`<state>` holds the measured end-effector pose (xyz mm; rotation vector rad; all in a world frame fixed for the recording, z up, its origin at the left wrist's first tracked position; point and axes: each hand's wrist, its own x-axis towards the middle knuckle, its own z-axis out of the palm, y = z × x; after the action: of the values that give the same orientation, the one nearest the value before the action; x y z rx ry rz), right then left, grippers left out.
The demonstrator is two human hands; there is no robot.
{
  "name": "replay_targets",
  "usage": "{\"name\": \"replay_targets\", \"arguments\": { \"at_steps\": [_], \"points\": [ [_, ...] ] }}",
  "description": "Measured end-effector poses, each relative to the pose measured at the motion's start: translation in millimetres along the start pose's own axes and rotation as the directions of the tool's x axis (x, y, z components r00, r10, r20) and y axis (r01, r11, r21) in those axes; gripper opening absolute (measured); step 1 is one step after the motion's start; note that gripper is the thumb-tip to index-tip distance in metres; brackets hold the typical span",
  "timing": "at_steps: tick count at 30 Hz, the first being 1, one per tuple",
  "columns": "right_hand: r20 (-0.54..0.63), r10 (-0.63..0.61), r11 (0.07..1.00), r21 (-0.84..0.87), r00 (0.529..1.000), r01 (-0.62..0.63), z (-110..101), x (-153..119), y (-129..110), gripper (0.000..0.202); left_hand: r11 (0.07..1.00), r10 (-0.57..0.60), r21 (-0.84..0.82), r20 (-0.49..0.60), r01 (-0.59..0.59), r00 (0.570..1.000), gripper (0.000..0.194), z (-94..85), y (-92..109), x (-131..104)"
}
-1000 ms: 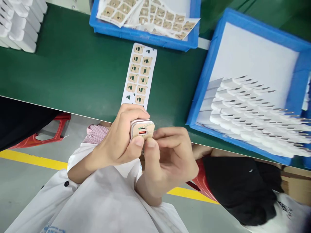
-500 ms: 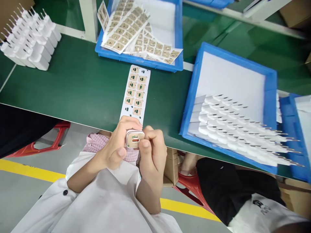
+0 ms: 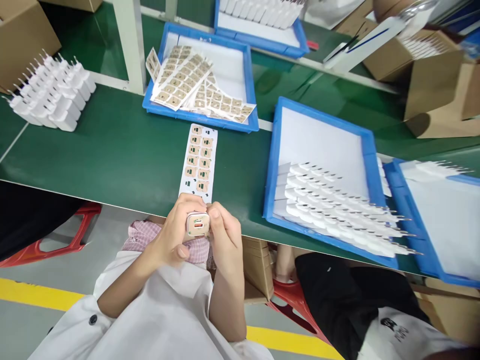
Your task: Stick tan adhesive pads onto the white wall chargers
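A white USB charger (image 3: 197, 225) is held in front of my lap, its port face turned up at me. That face carries a tan sticker around an orange-red USB port and a slimmer slot. My left hand (image 3: 175, 225) wraps the charger from the left, thumb low and off the face. On the other side, my right hand (image 3: 226, 227) has curled fingers with the thumb against the charger's upper right edge; its fingertips are partly hidden. Just beyond both hands, a sheet of tan stickers (image 3: 198, 162) lies on the green table, with some sticker places bare.
A blue tray (image 3: 202, 118) of sticker sheets stands behind. To the right, another blue tray (image 3: 270, 185) holds rows of white chargers with metal prongs. More white chargers (image 3: 56, 95) stand at the left. A person in black trousers (image 3: 348, 295) sits at the right.
My right thumb has moved from the sticker face to the charger's upper right edge. The view has shifted, showing more of the far side. My left hand still holds the charger.
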<state>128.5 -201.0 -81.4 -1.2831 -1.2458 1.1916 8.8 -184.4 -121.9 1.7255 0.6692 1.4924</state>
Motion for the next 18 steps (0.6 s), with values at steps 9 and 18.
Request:
{"name": "replay_targets", "arguments": {
  "at_steps": [9,18],
  "points": [
    [-0.009,0.079,0.997,0.024,0.997,-0.079,3,11,5,0.054,0.990,-0.013,0.140,0.003,0.012,1.000,0.070,-0.1,-7,-1],
    [0.084,0.135,0.971,0.188,0.987,-0.149,9,10,36,0.062,0.981,-0.177,0.036,-0.221,0.190,0.959,0.024,1.1,-9,-2]
  ]
}}
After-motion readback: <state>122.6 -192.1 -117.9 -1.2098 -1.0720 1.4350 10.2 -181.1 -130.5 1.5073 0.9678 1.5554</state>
